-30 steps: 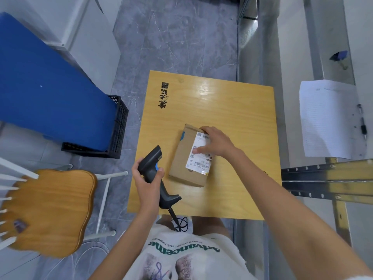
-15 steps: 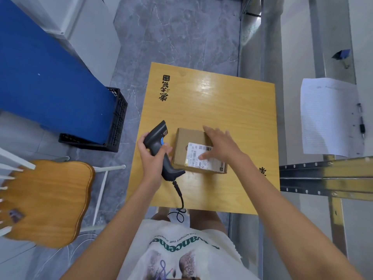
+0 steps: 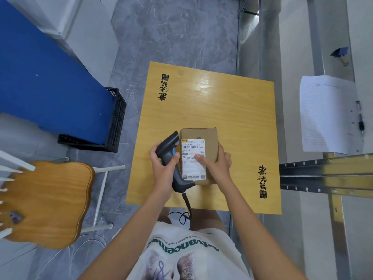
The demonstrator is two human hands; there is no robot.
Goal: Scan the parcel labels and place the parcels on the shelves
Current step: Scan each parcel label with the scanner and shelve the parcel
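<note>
While the cardboard parcel (image 3: 203,136) lies flat on the yellow wooden table (image 3: 222,106), near its front edge, the right hand (image 3: 217,164) holds it by its right side, with the thumb pressed on the white shipping label (image 3: 192,152). The left hand (image 3: 163,168) grips a black barcode scanner (image 3: 171,150) just beside the parcel's left side, its head close to the label. A black cable (image 3: 186,205) hangs off the table's front edge.
</note>
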